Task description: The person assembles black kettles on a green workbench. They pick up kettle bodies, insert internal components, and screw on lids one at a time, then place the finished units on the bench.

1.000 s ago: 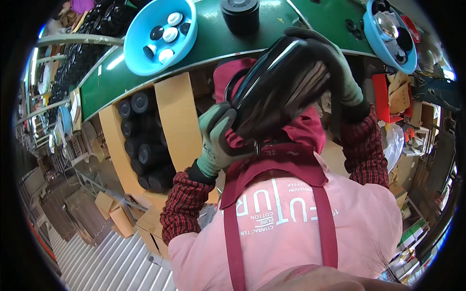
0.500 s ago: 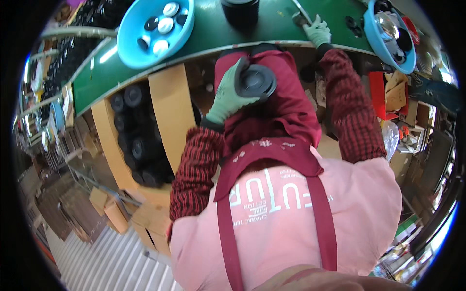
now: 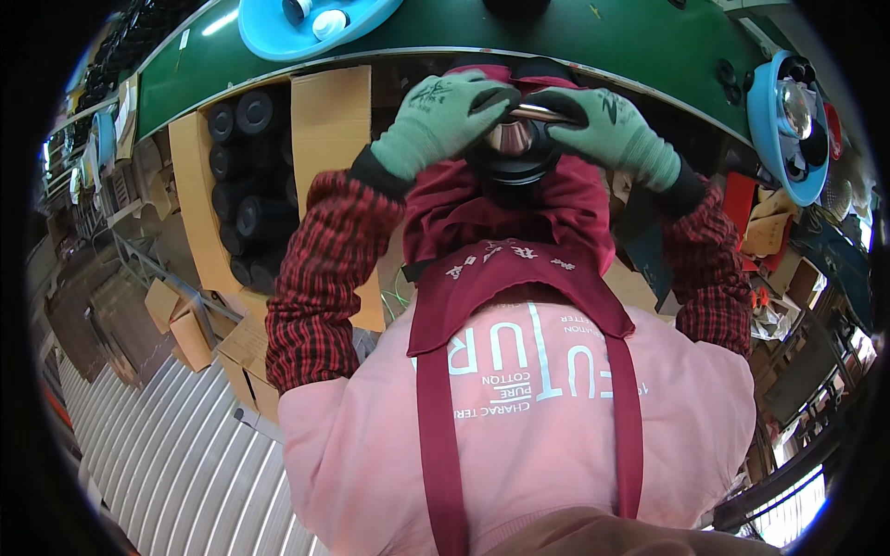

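Observation:
Above my lap, both gloved hands meet at a round black lid-like part (image 3: pixel 519 173) with a shiny, copper-toned metal centre (image 3: pixel 513 139). A thin silver metal rod (image 3: pixel 540 114) lies across its top between my hands. My left hand (image 3: pixel 443 119) is closed at the left end of the rod and the lid's upper edge, its thumb on top. My right hand (image 3: pixel 616 130) is closed around the rod's right end. The fingers beneath are hidden, so exactly how each hand grips cannot be made out.
A green worktable (image 3: pixel 519 42) runs across the front. On it are a blue basin (image 3: pixel 278 46) of round caps and a black cylinder (image 3: pixel 516 7). Another blue basin (image 3: pixel 765 120) is at right. An open carton (image 3: pixel 329 116) of black cylinders stands below left.
My right hand has come back from the table with the rod to meet my left hand over my lap. The lid has tilted, showing its metal centre. The view has shifted.

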Demonstrator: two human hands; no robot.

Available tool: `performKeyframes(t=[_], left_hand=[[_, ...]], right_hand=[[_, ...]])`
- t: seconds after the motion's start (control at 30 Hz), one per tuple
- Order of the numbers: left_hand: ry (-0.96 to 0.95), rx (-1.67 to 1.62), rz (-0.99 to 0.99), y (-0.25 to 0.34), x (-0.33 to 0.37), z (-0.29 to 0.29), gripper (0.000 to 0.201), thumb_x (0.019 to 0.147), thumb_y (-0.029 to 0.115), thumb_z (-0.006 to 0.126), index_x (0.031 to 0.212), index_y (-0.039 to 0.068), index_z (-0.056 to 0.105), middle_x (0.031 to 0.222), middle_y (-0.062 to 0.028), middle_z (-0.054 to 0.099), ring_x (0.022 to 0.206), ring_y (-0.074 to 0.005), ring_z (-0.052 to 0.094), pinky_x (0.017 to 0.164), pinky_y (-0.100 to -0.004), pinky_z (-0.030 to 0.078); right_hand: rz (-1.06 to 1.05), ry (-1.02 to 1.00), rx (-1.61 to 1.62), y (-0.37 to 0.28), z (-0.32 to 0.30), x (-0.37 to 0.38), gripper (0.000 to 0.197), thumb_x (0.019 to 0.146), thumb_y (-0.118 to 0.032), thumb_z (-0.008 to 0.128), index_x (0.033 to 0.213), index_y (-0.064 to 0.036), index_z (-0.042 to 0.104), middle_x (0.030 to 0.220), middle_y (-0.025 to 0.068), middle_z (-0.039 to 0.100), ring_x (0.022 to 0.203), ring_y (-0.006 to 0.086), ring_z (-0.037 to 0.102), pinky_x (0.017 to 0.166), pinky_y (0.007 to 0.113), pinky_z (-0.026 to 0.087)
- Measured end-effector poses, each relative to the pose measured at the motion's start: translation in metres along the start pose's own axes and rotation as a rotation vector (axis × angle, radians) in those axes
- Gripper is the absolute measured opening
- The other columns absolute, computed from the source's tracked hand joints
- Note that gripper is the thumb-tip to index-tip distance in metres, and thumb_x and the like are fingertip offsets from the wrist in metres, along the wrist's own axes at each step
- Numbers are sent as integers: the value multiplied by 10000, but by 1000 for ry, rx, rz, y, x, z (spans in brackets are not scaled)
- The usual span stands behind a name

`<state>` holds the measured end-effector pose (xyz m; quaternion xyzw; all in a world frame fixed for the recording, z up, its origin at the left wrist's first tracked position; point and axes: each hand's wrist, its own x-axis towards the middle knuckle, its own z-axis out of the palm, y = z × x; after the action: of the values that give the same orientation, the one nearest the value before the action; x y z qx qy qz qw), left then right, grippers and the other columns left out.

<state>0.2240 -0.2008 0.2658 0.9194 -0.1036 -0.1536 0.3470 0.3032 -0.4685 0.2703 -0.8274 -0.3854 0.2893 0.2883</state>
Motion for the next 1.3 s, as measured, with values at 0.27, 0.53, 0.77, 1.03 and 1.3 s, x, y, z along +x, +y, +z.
performKeyframes(t=[0.27, 0.53, 0.77, 1.03, 1.3], left_hand=[[141, 233, 49, 23, 0, 23, 296, 1055, 294, 572, 1260, 146, 725, 1193, -96, 720, 1092, -327, 688, 947, -449, 517], [68, 242, -33, 1, -2, 32, 310, 1071, 310, 540, 1301, 186, 707, 1284, -53, 707, 1207, -285, 638, 1037, -460, 419], [-43, 258, 160, -12, 4, 24, 313, 1057, 294, 532, 1301, 202, 703, 1300, -22, 692, 1257, -271, 609, 1160, -479, 343], [345, 187, 492, -65, 80, 88, 465, 918, 167, 643, 1382, 152, 621, 1468, -127, 598, 1382, -385, 533, 1144, -529, 424], [749, -20, -447, 0, 52, 90, 703, 941, 397, 660, 1544, 113, 438, 1502, -201, 471, 1376, -418, 460, 1126, -580, 367]], right_hand=[[-75, 149, -323, 18, 18, -2, 550, 958, -413, 665, 1450, -173, 606, 935, 80, 717, 814, 291, 731, 706, 430, 577], [-169, 156, -252, 8, 23, -12, 561, 943, -353, 689, 1442, -136, 553, 1208, 133, 705, 1058, 356, 712, 867, 454, 570], [-197, 351, 691, 6, 9, -1, 380, 1008, -152, 602, 1359, -19, 662, 1169, 122, 698, 1066, 245, 688, 1000, 339, 523], [-475, 128, 564, -89, 83, 21, 309, 1007, -299, 690, 1262, -131, 736, 1006, 97, 742, 952, 235, 712, 875, 397, 566], [-383, 728, 225, 31, 92, 87, 378, 1042, -200, 594, 1378, -32, 634, 1336, 170, 675, 1285, 394, 606, 1125, 436, 472]])
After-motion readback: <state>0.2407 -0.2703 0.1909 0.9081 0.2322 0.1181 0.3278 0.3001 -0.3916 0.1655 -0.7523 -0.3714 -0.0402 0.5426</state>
